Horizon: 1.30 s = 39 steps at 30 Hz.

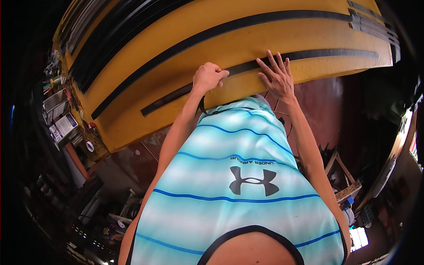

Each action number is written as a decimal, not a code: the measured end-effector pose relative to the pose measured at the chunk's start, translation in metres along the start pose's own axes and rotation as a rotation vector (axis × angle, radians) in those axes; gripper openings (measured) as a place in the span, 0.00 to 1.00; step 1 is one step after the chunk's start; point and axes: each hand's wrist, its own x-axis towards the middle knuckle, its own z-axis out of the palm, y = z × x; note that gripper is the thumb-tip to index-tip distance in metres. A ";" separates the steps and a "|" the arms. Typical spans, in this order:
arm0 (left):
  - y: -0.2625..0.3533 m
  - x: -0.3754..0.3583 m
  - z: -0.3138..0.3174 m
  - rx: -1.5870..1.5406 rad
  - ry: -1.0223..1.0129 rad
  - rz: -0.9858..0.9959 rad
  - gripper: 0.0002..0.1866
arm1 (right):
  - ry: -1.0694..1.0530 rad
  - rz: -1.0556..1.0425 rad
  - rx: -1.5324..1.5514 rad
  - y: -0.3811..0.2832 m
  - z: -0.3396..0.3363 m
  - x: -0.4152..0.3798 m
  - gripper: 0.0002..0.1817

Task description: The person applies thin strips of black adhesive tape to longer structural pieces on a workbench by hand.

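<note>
A wide yellow board (185, 84) lies in front of me with long black strips across it. The nearest black strip (335, 54) runs along the board's near edge. My left hand (208, 76) is curled into a fist at that edge, with thumb and fingers closed on the strip. My right hand (277, 76) lies a little to the right, palm down and fingers spread, with the fingertips pressing on the same strip. My turquoise striped shirt (238, 176) fills the lower middle of the view and hides what lies below the board's edge.
More black strips (247, 22) cross the board farther away, and several are stacked at its far left. Boxes (64, 126), a tape roll (90, 146) and small tools crowd the left end. A wooden frame (342, 176) stands on the reddish floor at right.
</note>
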 end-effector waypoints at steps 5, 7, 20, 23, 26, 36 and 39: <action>-0.002 0.000 0.005 0.049 0.059 0.048 0.18 | 0.038 0.262 -0.222 0.039 -0.006 -0.015 0.30; -0.001 0.002 0.006 0.089 0.046 0.067 0.18 | 0.146 0.297 -0.278 0.060 -0.010 -0.016 0.30; -0.018 -0.005 -0.013 -0.167 -0.211 0.195 0.18 | 0.017 -0.215 0.459 -0.067 0.005 0.055 0.19; -0.017 -0.019 -0.019 -0.316 -0.349 0.160 0.21 | 0.056 -0.231 0.452 -0.065 0.011 0.051 0.18; -0.024 -0.035 -0.031 -0.332 -0.249 0.021 0.21 | 0.067 -0.227 0.451 -0.066 0.013 0.049 0.19; -0.086 -0.055 -0.035 -0.343 -0.195 0.083 0.16 | 0.002 -0.119 0.484 -0.079 -0.004 0.048 0.17; -0.088 -0.047 -0.033 -0.426 -0.115 0.059 0.16 | -0.027 -0.116 0.461 -0.079 -0.002 0.049 0.14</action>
